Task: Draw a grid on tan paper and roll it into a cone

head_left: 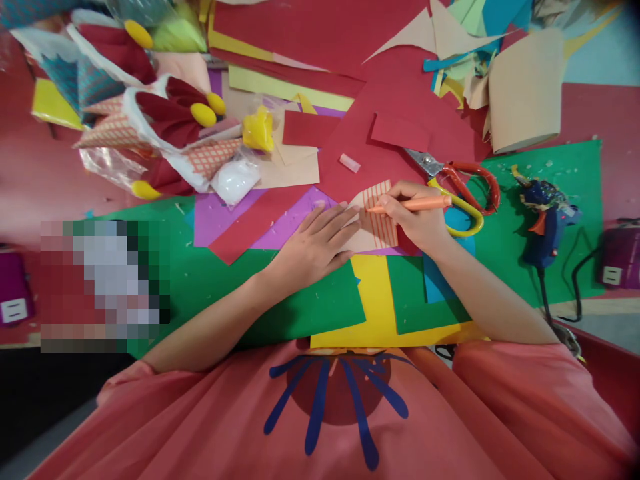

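Lying beside right grip (pixel 416 219): scissors (pixel 450 178)

A hand could pass low over the flat yellow sheet (pixel 375 287), on the near side of the striped paper (pixel 383 230). Scissors (pixel 431 165) and a glue gun (pixel 546 230) obstruct the striped paper's right; bulky patterned pieces (pixel 115 127) crowd its far left.

Beige paper piece (pixel 379 230), flat, orange stripes on right part, left of scissors (pixel 428 162). Orange marker (pixel 420 203), low tilt, tip at stripes, rear end near scissors' handles.
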Motion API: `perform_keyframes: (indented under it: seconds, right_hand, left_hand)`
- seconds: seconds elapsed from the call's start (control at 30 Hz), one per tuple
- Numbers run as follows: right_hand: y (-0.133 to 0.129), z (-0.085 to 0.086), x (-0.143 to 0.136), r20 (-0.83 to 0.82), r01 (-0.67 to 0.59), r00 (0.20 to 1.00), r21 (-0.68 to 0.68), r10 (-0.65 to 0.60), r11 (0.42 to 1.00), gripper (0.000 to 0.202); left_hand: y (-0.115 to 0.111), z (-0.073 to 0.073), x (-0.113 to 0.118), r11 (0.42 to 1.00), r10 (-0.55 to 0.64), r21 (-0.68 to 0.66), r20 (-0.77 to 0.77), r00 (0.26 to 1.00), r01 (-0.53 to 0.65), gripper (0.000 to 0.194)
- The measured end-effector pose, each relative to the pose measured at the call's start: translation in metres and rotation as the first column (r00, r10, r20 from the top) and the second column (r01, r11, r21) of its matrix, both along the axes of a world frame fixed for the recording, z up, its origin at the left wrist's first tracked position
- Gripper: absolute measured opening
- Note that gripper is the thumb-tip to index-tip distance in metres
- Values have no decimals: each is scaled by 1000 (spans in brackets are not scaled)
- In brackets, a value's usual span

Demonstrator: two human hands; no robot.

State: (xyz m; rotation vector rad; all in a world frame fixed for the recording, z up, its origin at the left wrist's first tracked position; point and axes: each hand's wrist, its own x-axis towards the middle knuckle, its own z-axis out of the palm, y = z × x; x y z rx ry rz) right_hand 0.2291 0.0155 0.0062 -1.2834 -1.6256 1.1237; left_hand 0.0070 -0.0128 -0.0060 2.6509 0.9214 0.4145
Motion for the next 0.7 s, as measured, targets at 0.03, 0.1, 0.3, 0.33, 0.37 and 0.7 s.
perform_keyframes:
  seconds: [0.03, 0.1, 0.3, 0.33, 0.37, 0.7]
  right_hand:
    - [0, 0, 0, -6, -1, 1000, 5, 1, 1000, 21]
    - [0, 0, 0, -11, -1, 1000, 7, 1, 1000, 21]
    - [2, 4, 0, -68, 26, 997, -99, -33, 995, 24]
    - [1, 4, 0, -82, 58, 994, -96, -66, 994, 24]
    - [0, 4, 0, -89, 93, 991, -83, -100, 992, 24]
    - [-3, 3, 1, 17, 30, 999, -14, -29, 999, 28]
  left_hand:
    - [0, 0, 0, 1000, 0, -4, -1, 1000, 0, 43]
    - [0, 0, 0, 1000, 1, -19, 1, 1000, -1, 44]
    - [0, -1, -2, 999, 5, -40, 6, 1000, -5, 45]
    - [0, -1, -2, 999, 7, -32, 0, 1000, -7, 45]
    - [0, -1, -2, 1000, 11, -21, -8, 1000, -11, 45]
    - [2, 1, -3, 997, 51, -52, -18, 999, -52, 49]
